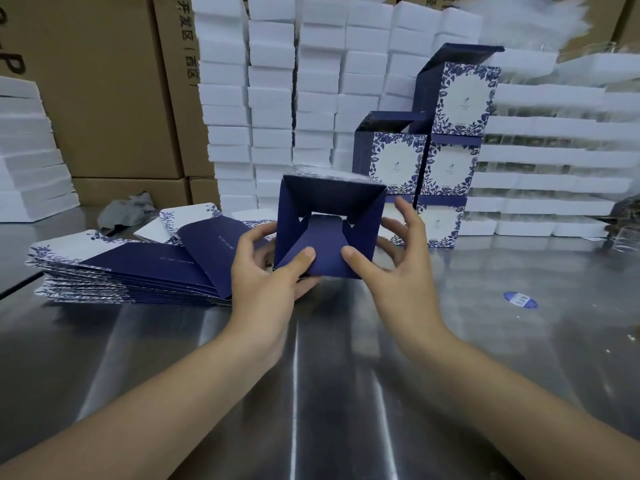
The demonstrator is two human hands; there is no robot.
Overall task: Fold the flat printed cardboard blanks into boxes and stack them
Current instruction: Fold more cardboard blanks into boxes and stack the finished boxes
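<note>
A half-folded dark blue box [329, 216] is held above the steel table [346, 358], its bottom end facing me with flaps partly turned in. My left hand [266, 271] grips its left side, thumb pressing on the lower flap. My right hand [398, 258] holds the right side, thumb on the same flap and fingers spread behind the box. A pile of flat blue-and-white printed blanks [131, 268] lies to the left. Several finished boxes [446, 150] with floral print are stacked behind, two with lids open.
Stacks of white foam blocks [294, 98] fill the back, with more foam [31, 157] at the far left. Brown cartons [114, 91] stand behind on the left. A round blue sticker [520, 300] lies on the table at the right, and crumpled grey wrapping [128, 211] behind the blanks.
</note>
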